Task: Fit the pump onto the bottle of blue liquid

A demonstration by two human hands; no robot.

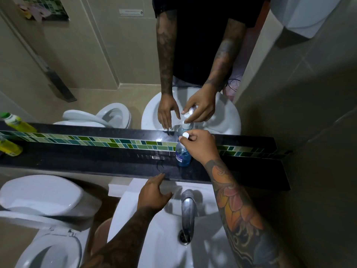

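A clear bottle of blue liquid (pixel 182 155) stands upright on the dark shelf (pixel 96 161) below the mirror. My right hand (pixel 201 146) grips the white pump (pixel 185 135) right at the bottle's top; my fingers hide the neck, so I cannot tell how far the pump sits in. My left hand (pixel 154 192) hovers over the back of the sink, fingers spread, holding nothing, its fingertips near the shelf's front edge. The mirror above repeats both hands and the bottle.
A white sink (pixel 154 238) with a chrome tap (pixel 188 207) lies below the shelf. A toilet (pixel 44 219) stands at the lower left. A yellow bottle with a green cap (pixel 9 147) lies at the shelf's far left. A tiled wall closes the right side.
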